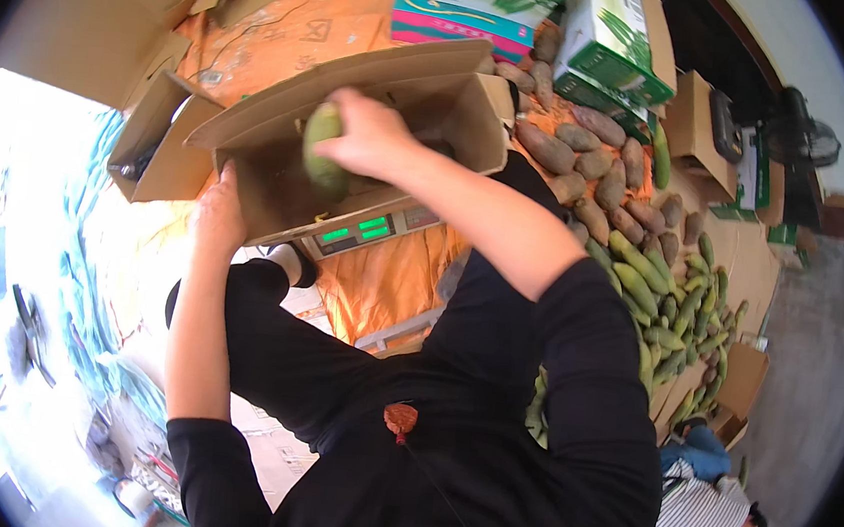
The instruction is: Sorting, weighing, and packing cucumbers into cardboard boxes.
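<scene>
My right hand grips a thick green cucumber and holds it over the opening of a long cardboard box. The cucumber is upright, and its lower end dips inside the box. My left hand holds the box at its near left corner. The box's flaps stand open. Dark shapes show in its right part, too shadowed to name. Under the box is a scale with a lit green display, partly covered by it.
Brownish, rough-skinned tubers and a heap of green cucumbers lie to my right. Printed cartons stand at the back. A smaller open box is on the left, on orange sheeting. Another person is at lower right.
</scene>
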{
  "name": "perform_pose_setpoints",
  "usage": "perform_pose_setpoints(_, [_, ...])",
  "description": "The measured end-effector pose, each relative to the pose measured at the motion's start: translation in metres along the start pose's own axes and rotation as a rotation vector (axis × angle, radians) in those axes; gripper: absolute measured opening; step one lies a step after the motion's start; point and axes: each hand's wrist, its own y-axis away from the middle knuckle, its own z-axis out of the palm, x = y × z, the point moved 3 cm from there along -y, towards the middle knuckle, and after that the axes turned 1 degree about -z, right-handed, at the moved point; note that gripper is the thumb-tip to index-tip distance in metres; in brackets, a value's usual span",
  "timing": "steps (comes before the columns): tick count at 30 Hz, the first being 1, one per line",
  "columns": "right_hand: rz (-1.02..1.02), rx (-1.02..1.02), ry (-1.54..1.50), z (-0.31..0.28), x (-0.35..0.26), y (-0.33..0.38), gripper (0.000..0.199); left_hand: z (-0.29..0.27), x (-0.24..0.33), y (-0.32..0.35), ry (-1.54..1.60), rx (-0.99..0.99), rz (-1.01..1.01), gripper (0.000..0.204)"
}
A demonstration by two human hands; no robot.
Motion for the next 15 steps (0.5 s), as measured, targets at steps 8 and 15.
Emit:
perform_pose_setpoints(8, [0.393,-0.401,0.125,0.086,0.024,-0.019,0.042,-0.008,0.006,0.001,0.069,-0.009,0.083,0.069])
perform_pose_setpoints(15, [0.210,-0.606,0.406,0.073,-0.005,0.013,0.030,-0.009,0.004,0.006,0.075,-0.082,-0.018,0.083])
